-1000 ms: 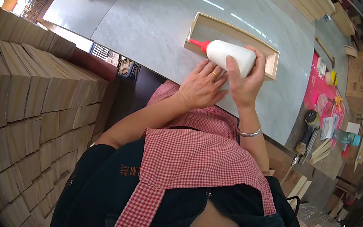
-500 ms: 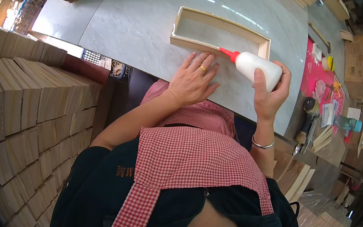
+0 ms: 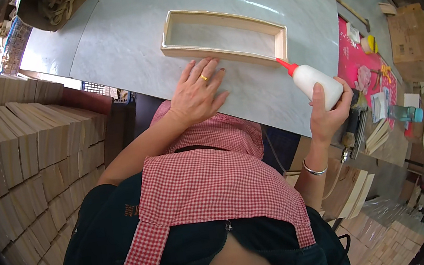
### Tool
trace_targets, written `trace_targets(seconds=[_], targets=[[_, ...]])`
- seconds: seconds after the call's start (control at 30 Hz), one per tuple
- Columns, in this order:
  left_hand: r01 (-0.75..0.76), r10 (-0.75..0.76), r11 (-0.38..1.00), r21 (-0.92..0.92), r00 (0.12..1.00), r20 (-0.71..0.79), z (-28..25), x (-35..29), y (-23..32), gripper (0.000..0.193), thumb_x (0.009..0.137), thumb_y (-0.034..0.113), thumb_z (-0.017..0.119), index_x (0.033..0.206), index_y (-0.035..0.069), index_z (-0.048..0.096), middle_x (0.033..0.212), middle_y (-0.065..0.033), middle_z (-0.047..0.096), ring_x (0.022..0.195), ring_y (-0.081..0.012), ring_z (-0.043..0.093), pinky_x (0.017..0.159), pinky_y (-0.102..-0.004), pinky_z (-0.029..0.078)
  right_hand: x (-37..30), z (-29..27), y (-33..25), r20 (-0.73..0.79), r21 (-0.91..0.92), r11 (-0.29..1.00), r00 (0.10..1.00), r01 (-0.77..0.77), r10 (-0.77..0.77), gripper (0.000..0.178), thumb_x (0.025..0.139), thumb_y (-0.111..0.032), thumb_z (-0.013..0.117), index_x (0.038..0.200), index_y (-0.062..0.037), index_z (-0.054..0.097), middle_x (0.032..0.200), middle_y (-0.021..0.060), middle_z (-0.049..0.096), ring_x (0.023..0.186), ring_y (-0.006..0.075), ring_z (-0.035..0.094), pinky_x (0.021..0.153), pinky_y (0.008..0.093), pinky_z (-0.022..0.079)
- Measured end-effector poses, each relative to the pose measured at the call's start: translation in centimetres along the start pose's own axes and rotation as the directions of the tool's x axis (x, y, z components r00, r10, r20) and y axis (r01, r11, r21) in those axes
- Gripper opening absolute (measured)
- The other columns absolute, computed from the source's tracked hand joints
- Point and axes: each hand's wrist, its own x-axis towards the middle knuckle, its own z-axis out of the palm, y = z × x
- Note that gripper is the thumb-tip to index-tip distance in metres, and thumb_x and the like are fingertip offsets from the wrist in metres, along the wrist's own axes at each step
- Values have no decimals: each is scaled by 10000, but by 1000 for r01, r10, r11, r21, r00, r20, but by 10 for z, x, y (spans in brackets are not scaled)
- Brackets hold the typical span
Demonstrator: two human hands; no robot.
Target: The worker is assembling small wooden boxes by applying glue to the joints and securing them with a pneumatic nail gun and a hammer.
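A long, narrow wooden frame (image 3: 222, 54) lies on the grey stone-look tabletop (image 3: 129, 46), with a whitish line along its upper edges. My right hand (image 3: 328, 108) grips a white squeeze glue bottle (image 3: 319, 85), thumb on its near side. The bottle is tilted, and its red nozzle tip is at the frame's near right corner. My left hand (image 3: 197, 92) rests with fingers spread on the table's near edge. Its fingertips are at the near long side of the frame; whether they press on it I cannot tell.
Stacked wooden boards (image 3: 29, 142) rise on the left. A box of wood strips (image 3: 61, 7) sits at the far left. To the right are a hammer (image 3: 353, 12), a pink mat (image 3: 347, 54), a yellow tape roll (image 3: 370, 45) and a blue-capped bottle (image 3: 405, 114).
The nozzle has travelled along the near long side to the frame's right corner as my right hand moved right. The view has shifted; my left hand stays by the near side.
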Motion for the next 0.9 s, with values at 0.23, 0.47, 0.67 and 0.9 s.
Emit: trace_targets(seconds=[0.23,0.47,0.67,0.9], targets=[[8,-9,1000,26,999,34,0,2,2,464,915,353,655,1266,51,619,1451,-143,475,1376,-305,435,1204,-471,288,3,-10,9,-21,2,999,999,-49,49,449,900,-222,753,1243,-11,555,1147,158,615,858,250,626,572,300,571],[-2,2,1000,5,999,36,-1,6,4,476,899,308,684,1288,41,625,1481,-164,483,1379,-340,452,1195,-502,297,18,2,30,-164,329,899,920,-288,355,452,911,-227,735,1224,19,522,1179,183,575,947,265,621,625,303,577],[23,-25,999,38,998,50,-1,3,6,476,890,296,690,1291,45,639,1457,-174,507,1362,-371,471,1177,-521,317,102,0,126,-477,107,950,824,-293,307,483,832,-227,765,1116,7,451,1107,161,526,961,271,557,803,400,520],[-54,50,998,34,994,101,11,4,0,453,901,285,671,1294,62,646,1459,-172,499,1356,-381,470,1164,-519,332,191,-14,272,-201,-527,712,883,-463,425,380,784,-304,763,887,45,654,787,211,676,691,340,665,593,434,543]])
